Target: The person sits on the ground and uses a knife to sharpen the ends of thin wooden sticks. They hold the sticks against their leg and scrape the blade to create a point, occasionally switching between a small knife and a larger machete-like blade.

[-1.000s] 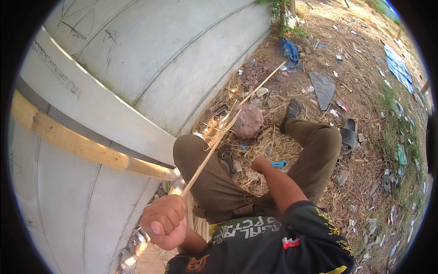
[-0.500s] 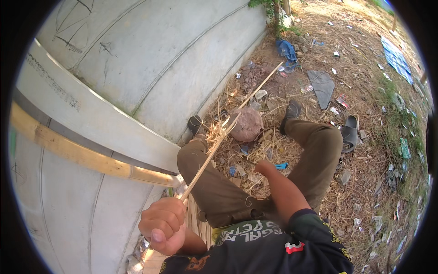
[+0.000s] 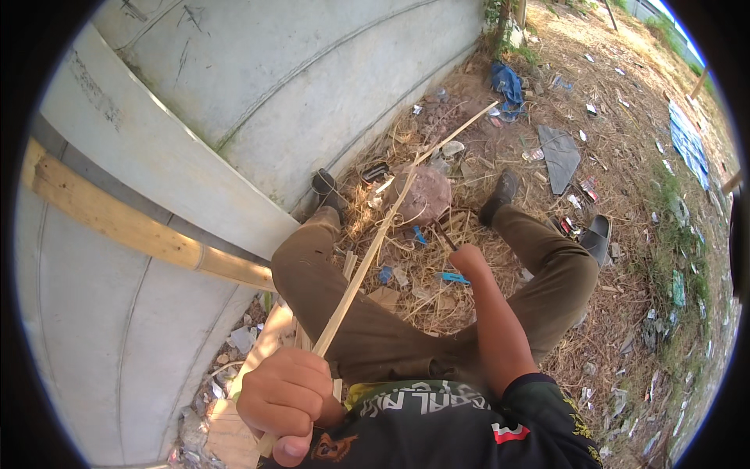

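A long, pale split-bamboo strip (image 3: 362, 270) slants from my lap up and away to the right. My left hand (image 3: 287, 395) is closed in a fist around its near end, at the lower left. Farther out, the strip passes over a round reddish-brown block (image 3: 430, 195) standing on the ground between my feet. Near the block a thinner sliver lies along the strip. My right hand (image 3: 469, 262) is closed on a thin, dark, knife-like tool (image 3: 445, 236), which points toward the block's near edge. Most of the tool's handle is hidden by my fingers.
A pale panel wall (image 3: 336, 102) and a horizontal bamboo pole (image 3: 148, 234) run along my left. Straw, shavings and litter cover the ground. A dark slipper (image 3: 598, 237) lies by my right knee; a blue cloth (image 3: 508, 90) and grey sheet (image 3: 558, 160) lie farther out.
My right hand has moved slightly forward and right, and the dark tool in it now shows. My left hand still grips the strip, a little lower in view. The view has shifted slightly.
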Motion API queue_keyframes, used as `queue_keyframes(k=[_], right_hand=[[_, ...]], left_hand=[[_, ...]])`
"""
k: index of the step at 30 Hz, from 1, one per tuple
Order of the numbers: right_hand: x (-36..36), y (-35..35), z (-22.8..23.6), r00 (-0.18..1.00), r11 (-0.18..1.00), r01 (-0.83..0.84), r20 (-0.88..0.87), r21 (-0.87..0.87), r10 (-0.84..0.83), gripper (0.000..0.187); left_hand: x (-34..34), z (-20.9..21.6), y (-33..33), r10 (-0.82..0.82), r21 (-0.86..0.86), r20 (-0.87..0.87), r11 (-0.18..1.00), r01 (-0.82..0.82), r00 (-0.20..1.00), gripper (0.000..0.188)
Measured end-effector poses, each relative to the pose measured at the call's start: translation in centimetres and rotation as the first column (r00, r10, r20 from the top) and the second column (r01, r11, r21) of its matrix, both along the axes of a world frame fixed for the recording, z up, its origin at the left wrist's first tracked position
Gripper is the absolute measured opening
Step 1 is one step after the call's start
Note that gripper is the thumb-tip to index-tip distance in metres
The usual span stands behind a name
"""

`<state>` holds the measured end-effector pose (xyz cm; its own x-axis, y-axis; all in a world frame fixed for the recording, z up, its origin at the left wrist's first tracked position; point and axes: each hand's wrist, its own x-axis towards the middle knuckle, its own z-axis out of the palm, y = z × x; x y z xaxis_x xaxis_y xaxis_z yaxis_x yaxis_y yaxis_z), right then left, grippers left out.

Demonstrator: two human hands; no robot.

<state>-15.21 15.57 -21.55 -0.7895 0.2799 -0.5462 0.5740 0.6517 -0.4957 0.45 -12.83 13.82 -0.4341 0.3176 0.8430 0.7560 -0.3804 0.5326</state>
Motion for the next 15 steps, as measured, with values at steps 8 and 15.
queue_keyframes(k=[8,15], right_hand=[[7.4,-6.5,16.6,0.599,0.763,-0.125,-0.661,-0.634,-0.452,0.022],[10.1,-5.5,19.0,0.134,0.826,-0.550,-0.989,-0.124,-0.059,0.019]], left_hand=[[2.4,-0.6,3.5,0.148,0.114,0.049,0.982,-0.153,0.988,0.040],[1.9,0.3,3.0,0.036,-0.096,-0.054,0.995,-0.041,0.998,0.027]])
